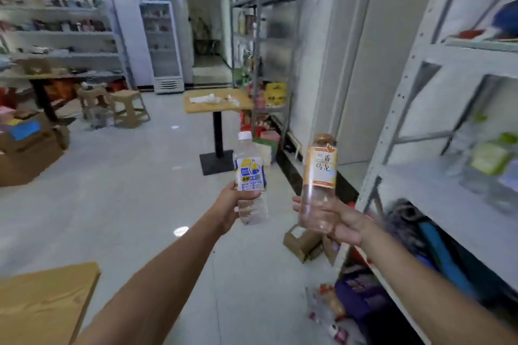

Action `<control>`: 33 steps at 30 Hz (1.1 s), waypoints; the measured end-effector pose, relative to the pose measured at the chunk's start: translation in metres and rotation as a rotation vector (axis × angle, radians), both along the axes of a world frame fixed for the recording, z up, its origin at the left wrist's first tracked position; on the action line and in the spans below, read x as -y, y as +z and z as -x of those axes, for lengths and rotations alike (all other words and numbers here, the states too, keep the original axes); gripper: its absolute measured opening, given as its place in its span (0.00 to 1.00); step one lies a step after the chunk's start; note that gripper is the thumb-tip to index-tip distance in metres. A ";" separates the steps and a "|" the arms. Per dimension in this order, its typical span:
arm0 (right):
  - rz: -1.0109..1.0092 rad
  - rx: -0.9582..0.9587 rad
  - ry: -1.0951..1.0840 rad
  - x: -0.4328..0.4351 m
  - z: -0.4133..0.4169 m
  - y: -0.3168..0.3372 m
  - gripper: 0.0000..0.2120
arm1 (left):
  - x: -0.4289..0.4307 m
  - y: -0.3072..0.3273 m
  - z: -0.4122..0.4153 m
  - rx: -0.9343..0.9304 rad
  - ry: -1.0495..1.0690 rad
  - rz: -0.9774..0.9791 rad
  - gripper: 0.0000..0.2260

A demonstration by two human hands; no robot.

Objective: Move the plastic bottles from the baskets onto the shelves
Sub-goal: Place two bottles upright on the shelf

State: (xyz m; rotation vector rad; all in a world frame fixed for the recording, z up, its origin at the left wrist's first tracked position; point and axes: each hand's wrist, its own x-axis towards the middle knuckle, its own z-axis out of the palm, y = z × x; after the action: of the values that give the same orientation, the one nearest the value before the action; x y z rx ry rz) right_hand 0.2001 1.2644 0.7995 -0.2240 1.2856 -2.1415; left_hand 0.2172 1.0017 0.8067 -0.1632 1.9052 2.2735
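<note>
**Two bottles in hand, shelving not yet reached**

A clear bottle with a blue-and-yellow label (250, 176) is gripped low on its body by the curled left hand (232, 204). An orange-labelled bottle (319, 173) is gripped the same way by the right hand (344, 221). Both are upright and apart, in mid-air. Carrying is judged the step in hand. A turn toward the white shelving (437, 204) at 3 o'clock is called for next. A cardboard box (300, 244) at 5 o'clock may hinder footing. A small table (215, 105) stands at 12 o'clock.

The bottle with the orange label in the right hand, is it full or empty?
Empty, it seems: the orange-label bottle is clear below its label, with no liquid line. The right hand grips its base.
</note>
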 end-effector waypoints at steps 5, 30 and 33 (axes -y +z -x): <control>-0.001 -0.030 -0.367 -0.119 -0.086 -0.010 0.39 | -0.134 -0.004 -0.014 0.004 -0.212 -0.073 0.30; -0.245 0.033 -1.133 -0.480 -0.358 -0.037 0.38 | -0.598 -0.041 -0.192 -0.241 -0.649 0.337 0.30; -0.248 0.029 -1.179 -0.490 -0.346 -0.044 0.38 | -0.615 -0.046 -0.184 -0.272 -0.641 0.335 0.29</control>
State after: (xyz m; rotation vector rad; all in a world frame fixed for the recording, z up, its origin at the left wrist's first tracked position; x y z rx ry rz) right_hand 0.5461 1.7546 0.7555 0.8790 1.9144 -2.7909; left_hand 0.4007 1.6170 0.7608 0.6518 2.0566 1.6077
